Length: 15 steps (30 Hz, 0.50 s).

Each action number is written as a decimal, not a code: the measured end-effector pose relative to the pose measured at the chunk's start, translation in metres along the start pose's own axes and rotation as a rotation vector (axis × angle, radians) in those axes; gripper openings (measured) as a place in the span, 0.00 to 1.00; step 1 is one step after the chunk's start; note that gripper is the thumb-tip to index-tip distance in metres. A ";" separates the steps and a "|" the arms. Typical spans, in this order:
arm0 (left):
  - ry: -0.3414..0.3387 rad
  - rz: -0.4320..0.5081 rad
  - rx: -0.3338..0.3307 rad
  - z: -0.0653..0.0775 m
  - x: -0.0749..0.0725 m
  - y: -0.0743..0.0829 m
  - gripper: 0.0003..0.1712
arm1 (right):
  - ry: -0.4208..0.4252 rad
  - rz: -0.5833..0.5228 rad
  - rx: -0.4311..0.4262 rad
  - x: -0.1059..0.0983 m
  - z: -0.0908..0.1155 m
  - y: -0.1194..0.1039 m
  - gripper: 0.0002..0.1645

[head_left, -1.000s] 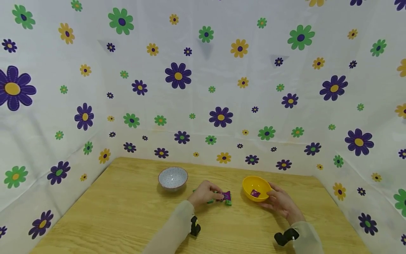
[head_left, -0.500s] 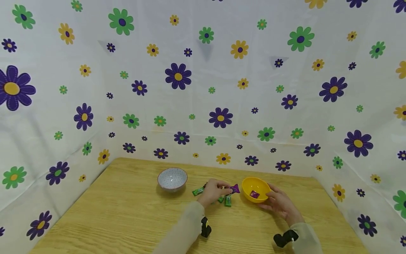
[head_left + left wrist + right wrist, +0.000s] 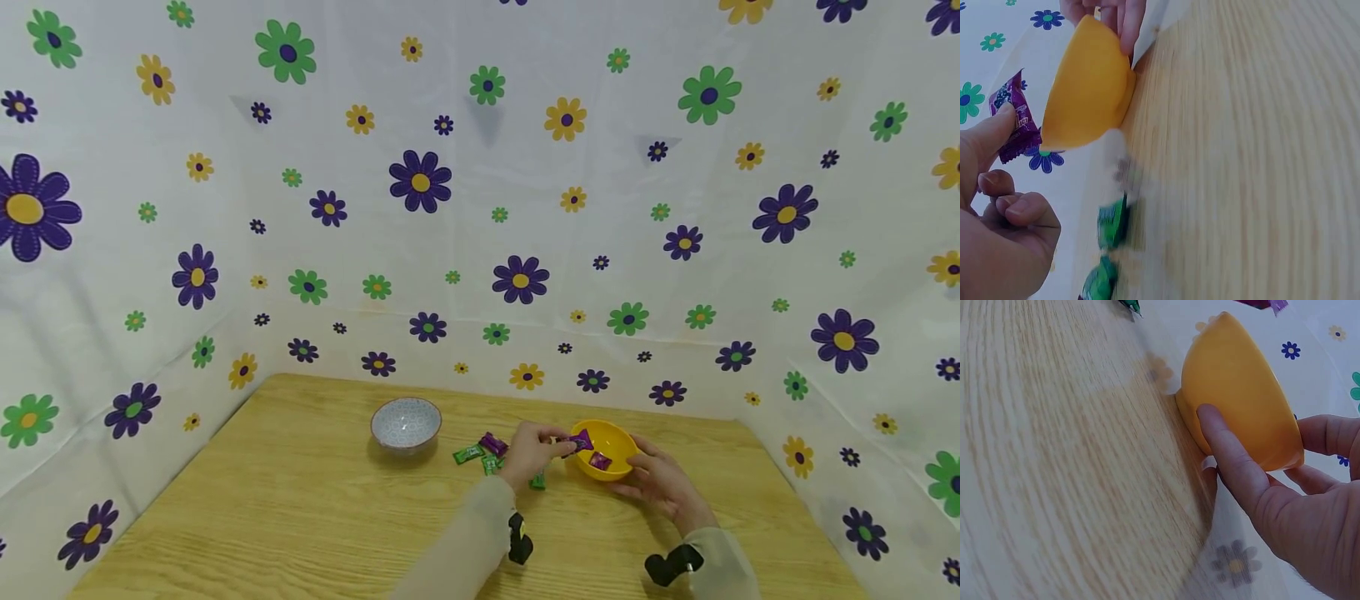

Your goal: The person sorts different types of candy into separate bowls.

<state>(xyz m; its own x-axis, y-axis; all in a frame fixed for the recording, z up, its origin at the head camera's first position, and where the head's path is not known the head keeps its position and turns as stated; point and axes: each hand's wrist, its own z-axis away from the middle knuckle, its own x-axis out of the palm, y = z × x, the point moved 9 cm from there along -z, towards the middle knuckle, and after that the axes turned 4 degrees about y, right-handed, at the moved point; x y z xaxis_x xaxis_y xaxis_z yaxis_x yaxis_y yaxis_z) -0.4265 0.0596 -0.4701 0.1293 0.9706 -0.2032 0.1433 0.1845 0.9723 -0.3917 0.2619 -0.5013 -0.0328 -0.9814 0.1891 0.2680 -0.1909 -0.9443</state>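
My left hand (image 3: 534, 454) pinches a purple-wrapped candy (image 3: 1015, 119) between thumb and fingers, at the left rim of a yellow bowl (image 3: 618, 442). The other fingers of that hand curl in, as the left wrist view shows. My right hand (image 3: 1291, 506) grips the bowl from the right, its thumb along the outer wall and fingers near the rim. One purple-red wrapped candy (image 3: 599, 461) lies inside the bowl. Left of the bowl, another purple candy (image 3: 493, 443) and green candies (image 3: 468, 453) lie on the table, partly hidden by my left hand.
A pale patterned bowl (image 3: 406, 423) with a reddish rim stands on the wooden table (image 3: 315, 492), left of the candies. White cloth with flowers (image 3: 480, 242) hangs behind the table and along both sides.
My left hand has lifted the purple candy from the pile and carried it right to the yellow bowl's rim, uncovering candies on the table. My right hand keeps its grip on the bowl.
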 end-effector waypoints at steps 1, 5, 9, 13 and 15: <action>0.008 0.008 -0.006 0.000 0.003 0.001 0.07 | 0.001 0.001 0.000 0.000 0.000 0.000 0.39; 0.038 0.004 -0.035 -0.001 0.015 0.002 0.08 | 0.005 -0.003 0.008 -0.001 -0.001 0.000 0.39; 0.067 -0.023 -0.038 -0.001 0.022 0.007 0.08 | 0.014 -0.019 0.016 -0.002 -0.002 0.000 0.39; 0.088 -0.045 -0.044 0.000 0.026 0.010 0.09 | 0.008 -0.011 0.014 -0.002 -0.001 0.001 0.38; 0.088 -0.063 -0.047 0.000 0.028 0.010 0.08 | -0.002 0.006 0.007 -0.001 -0.001 0.000 0.38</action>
<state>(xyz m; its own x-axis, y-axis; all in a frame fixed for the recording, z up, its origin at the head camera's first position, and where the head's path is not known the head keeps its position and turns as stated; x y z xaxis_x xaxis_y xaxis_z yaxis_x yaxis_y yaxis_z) -0.4211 0.0885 -0.4661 0.0342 0.9663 -0.2553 0.1023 0.2507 0.9626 -0.3923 0.2631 -0.5019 -0.0294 -0.9825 0.1840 0.2753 -0.1850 -0.9434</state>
